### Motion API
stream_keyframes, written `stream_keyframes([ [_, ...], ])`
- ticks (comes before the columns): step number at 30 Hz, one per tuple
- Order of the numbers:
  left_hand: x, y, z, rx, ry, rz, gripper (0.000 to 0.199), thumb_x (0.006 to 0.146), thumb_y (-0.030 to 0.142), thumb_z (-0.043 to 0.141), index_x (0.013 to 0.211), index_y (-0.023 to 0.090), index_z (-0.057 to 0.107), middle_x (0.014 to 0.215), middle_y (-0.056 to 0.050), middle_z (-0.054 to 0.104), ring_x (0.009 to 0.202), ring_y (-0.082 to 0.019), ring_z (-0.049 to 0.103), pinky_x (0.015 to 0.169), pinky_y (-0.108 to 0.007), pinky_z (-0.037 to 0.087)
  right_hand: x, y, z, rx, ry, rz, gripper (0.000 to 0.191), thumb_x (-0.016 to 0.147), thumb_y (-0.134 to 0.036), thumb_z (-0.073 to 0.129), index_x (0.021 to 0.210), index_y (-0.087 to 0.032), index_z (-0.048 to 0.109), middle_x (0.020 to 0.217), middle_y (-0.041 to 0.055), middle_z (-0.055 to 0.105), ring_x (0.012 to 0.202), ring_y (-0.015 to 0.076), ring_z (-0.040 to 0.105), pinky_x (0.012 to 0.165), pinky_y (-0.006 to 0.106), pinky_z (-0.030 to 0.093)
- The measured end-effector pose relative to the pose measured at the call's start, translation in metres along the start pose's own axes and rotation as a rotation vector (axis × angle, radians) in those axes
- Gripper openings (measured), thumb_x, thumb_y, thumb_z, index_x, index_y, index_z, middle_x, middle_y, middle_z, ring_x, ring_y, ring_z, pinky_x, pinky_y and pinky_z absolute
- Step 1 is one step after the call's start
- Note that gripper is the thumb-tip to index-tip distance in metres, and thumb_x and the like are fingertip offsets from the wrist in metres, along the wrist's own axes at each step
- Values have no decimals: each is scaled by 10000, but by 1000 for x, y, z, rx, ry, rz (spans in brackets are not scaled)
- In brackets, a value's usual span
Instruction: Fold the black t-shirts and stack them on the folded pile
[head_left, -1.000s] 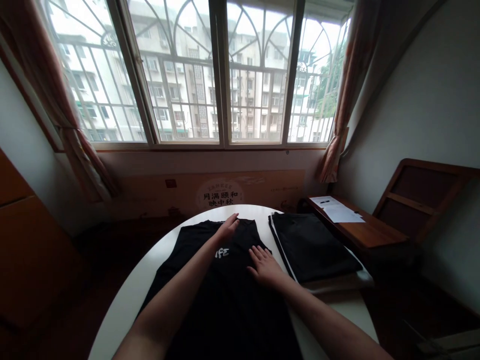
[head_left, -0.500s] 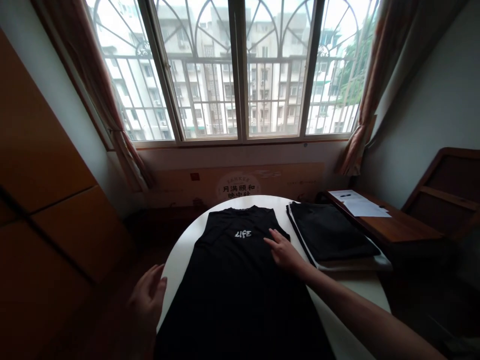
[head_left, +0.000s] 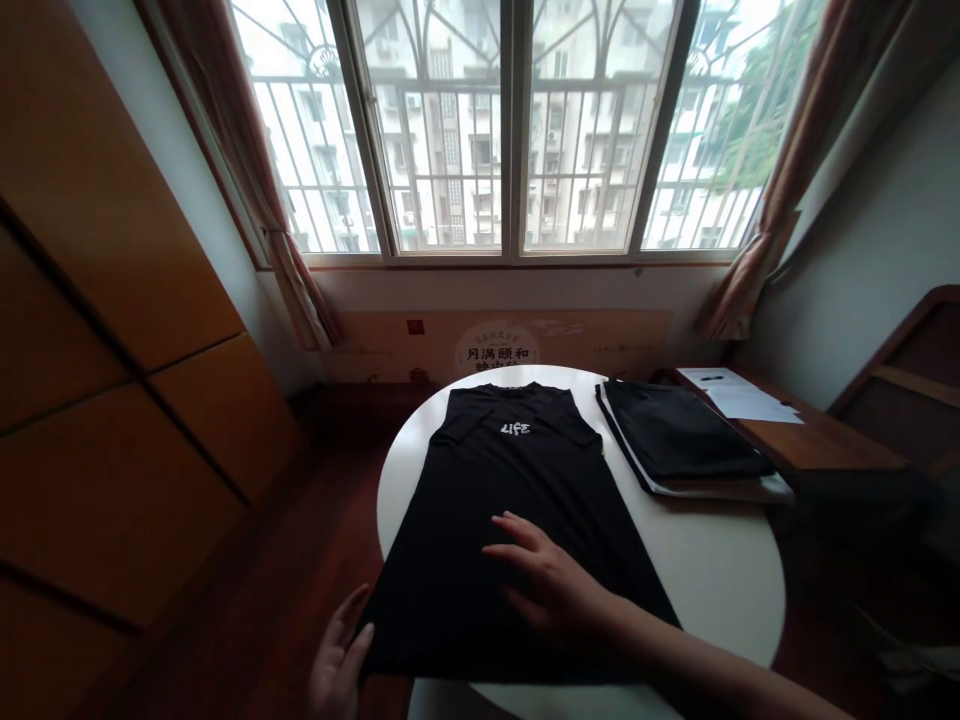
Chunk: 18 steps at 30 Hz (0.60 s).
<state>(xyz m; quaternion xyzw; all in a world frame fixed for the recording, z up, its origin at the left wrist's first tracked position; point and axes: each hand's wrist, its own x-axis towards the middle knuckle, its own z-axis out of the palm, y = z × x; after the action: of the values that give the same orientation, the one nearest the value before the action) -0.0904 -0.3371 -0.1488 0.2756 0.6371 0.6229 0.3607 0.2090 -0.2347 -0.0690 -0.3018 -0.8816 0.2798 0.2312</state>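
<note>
Black sleeveless shirt (head_left: 480, 480): laid flat on round white desk (head_left: 724, 580), near hem overhanging | left hand (head_left: 337, 660): fingers pinching its near left corner | right hand (head_left: 551, 590): fingers spread, above its lower half

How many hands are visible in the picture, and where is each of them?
2. The left hand is at the near left corner of the black shirt; the right hand is over the shirt's lower middle, but I cannot tell whether it touches.

Glaring daylight from the window (head_left: 512, 130) lays a sheen on the white table (head_left: 407, 445), leaving the floor (head_left: 300, 540) dim.
</note>
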Motion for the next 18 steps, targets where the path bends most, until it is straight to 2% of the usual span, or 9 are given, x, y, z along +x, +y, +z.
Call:
stream_keyframes([
  [2, 1, 15, 3, -94, -17, 30, 755, 625, 590, 819, 1256, 211, 650, 1256, -84, 716, 1156, -331, 667, 846, -316, 601, 11, -18, 20, 8, -37, -78, 681, 848, -258, 662, 1499, -218, 466, 1611, 128, 360, 1512, 286, 298, 1212, 467, 337],
  [5, 0, 32, 8, -87, -61, 83, 621, 610, 548, 853, 1096, 182, 729, 1087, -83, 761, 1031, -302, 701, 756, -267, 596, 33, -35, 48, -21, -63, -141, 887, 777, -389, 755, 1551, -178, 376, 1596, 179, 370, 1481, 355, 338, 1188, 498, 358],
  [7, -1, 40, 10, -57, -76, 95, 546, 589, 556, 860, 953, 161, 760, 933, -78, 764, 892, -275, 711, 685, -258, 589, 47, -41, 60, -69, -77, -143, 876, 786, -407, 741, 1548, -181, 372, 1532, 182, 462, 1386, 360, 470, 1121, 485, 434],
  [9, -2, 45, 11, -60, -81, 82, 522, 560, 564, 870, 868, 156, 764, 825, -65, 749, 785, -247, 697, 631, -251, 577, 58, -43, 67, -149, -106, -123, 798, 812, -353, 696, 1529, -179, 393, 1358, 161, 621, 1178, 319, 630, 992, 428, 521],
  [11, -2, 47, 11, -79, -76, 70, 512, 552, 561, 876, 850, 158, 768, 810, -58, 748, 770, -234, 692, 634, -244, 574, 61, -41, 69, -244, -140, -97, 779, 803, -326, 679, 1516, -178, 404, 1166, 126, 705, 973, 282, 685, 859, 377, 547],
  [13, 0, 47, 9, -86, -67, 57, 510, 546, 559, 879, 848, 162, 776, 835, -59, 758, 804, -240, 700, 663, -241, 577, 57, -36, 67, -324, -159, -72, 808, 782, -352, 690, 1519, -192, 399, 1085, 108, 713, 879, 265, 674, 789, 350, 529],
  [15, 2, 46, 5, -71, -74, 47, 512, 553, 566, 876, 862, 168, 785, 873, -62, 770, 865, -255, 708, 708, -242, 581, 46, -29, 62, -379, -170, -28, 829, 760, -343, 697, 1522, -213, 397, 1074, 99, 701, 863, 256, 652, 770, 337, 501],
  [18, 6, 42, -1, -10, -94, 47, 520, 563, 594, 864, 861, 174, 796, 880, -64, 778, 889, -256, 712, 735, -235, 581, 20, -19, 46, -432, -148, 100, 810, 733, -190, 637, 1513, -240, 424, 1090, 85, 684, 895, 253, 630, 770, 330, 465],
])
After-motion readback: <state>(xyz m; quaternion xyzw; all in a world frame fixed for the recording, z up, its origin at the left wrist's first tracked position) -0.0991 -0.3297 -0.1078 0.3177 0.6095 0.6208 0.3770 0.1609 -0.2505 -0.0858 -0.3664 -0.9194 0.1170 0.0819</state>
